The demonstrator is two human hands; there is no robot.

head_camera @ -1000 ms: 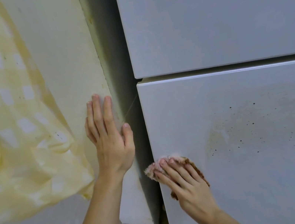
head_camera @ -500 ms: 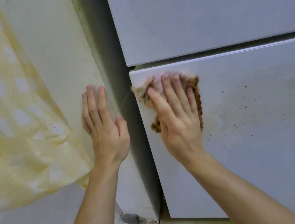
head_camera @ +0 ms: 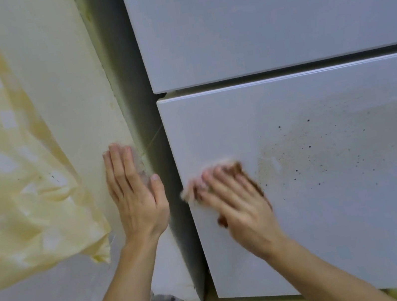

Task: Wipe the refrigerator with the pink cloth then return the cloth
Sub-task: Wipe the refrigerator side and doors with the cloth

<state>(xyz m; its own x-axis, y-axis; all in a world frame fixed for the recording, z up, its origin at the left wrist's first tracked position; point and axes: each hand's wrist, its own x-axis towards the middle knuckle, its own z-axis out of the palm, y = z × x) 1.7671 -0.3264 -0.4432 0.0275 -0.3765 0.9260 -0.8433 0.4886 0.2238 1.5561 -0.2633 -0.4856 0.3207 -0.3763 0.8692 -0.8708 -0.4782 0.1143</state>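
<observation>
We press our right hand [head_camera: 238,204] flat on the cloth [head_camera: 249,178], fingers straight and a bit spread. That pins the cloth to the fridge [head_camera: 362,228], low on the left of its lower door [head_camera: 214,126]. The hand is blurred, so we judge it mid-wipe. The cloth is small and crumpled, pink with a brown edge, and mostly hidden under the palm. We judge it soft, light and limp. It should slide easily on the smooth panel, so flat palm pressure suits wiping. A pinch on any loose edge would do for carrying it back. Our left hand [head_camera: 138,202] lies flat on the wall [head_camera: 64,94], fingers together and thumb out, holding nothing. Dark specks [head_camera: 323,150] sit right of the cloth, apart from it. Lower door and upper door [head_camera: 260,8] are both closed, so the contents are hidden. A yellow curtain [head_camera: 13,181] hangs far left.
</observation>
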